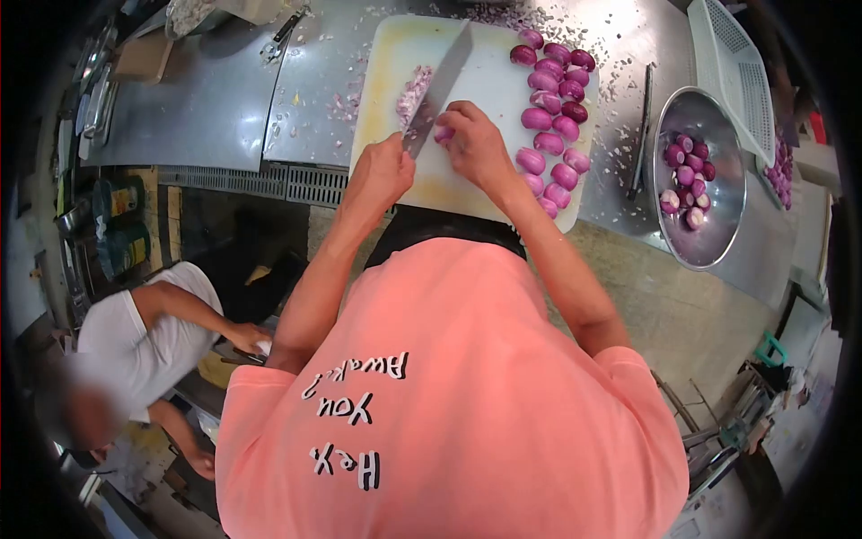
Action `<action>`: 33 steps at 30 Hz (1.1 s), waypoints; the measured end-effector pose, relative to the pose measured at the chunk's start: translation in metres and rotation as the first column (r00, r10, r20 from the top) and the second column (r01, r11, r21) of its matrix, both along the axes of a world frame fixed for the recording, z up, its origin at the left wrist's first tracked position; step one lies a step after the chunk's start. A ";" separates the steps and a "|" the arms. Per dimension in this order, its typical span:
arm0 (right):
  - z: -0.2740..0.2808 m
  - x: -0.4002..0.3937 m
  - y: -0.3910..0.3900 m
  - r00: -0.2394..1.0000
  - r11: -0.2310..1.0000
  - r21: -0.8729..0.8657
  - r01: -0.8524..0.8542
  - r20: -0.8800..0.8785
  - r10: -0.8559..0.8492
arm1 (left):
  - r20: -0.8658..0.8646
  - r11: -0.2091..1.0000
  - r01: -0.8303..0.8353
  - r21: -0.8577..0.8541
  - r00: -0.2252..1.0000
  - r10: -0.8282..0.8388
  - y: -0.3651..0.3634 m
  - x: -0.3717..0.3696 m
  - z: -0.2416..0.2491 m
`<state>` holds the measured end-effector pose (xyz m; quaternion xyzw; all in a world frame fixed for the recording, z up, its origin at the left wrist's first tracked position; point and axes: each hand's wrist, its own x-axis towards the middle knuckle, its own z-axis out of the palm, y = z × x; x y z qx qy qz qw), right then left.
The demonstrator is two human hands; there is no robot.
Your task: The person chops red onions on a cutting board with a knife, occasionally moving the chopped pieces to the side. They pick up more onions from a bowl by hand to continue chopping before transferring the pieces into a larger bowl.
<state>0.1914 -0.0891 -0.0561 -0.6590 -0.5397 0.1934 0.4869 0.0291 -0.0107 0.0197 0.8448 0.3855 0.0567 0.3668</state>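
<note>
My left hand [386, 171] is closed around the handle end of a large knife [440, 85], whose blade points up and to the right over a white cutting board [485, 193]. Just right of the blade, my right hand [473, 144] pinches a small purple onion piece [444, 133] between bent fingers. Finely chopped onion [414, 92] lies in a small pile along the blade's left side. Several peeled purple onion pieces [549, 142] stand in uneven rows on the board's right part.
A metal bowl [696, 242] with several onions stands on the steel counter [215, 112] at the right, beside a long dark tool [641, 135] and a white plastic basket [741, 81]. Onion scraps are scattered around. Another person [153, 332] is at the lower left.
</note>
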 end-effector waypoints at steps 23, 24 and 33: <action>-0.007 -0.027 -0.016 0.974 0.996 -0.018 0.082 0.215 -0.077 | -0.092 0.995 0.005 0.097 0.996 0.004 -0.014 0.017 -0.021; -0.006 -0.027 -0.017 0.973 0.996 -0.019 0.082 0.216 -0.076 | -0.091 0.995 0.005 0.095 0.996 0.004 -0.013 0.019 -0.015; -0.009 -0.026 -0.021 0.977 0.995 0.013 0.095 0.188 -0.096 | -0.062 0.996 -0.001 0.085 0.998 0.007 -0.019 0.020 -0.013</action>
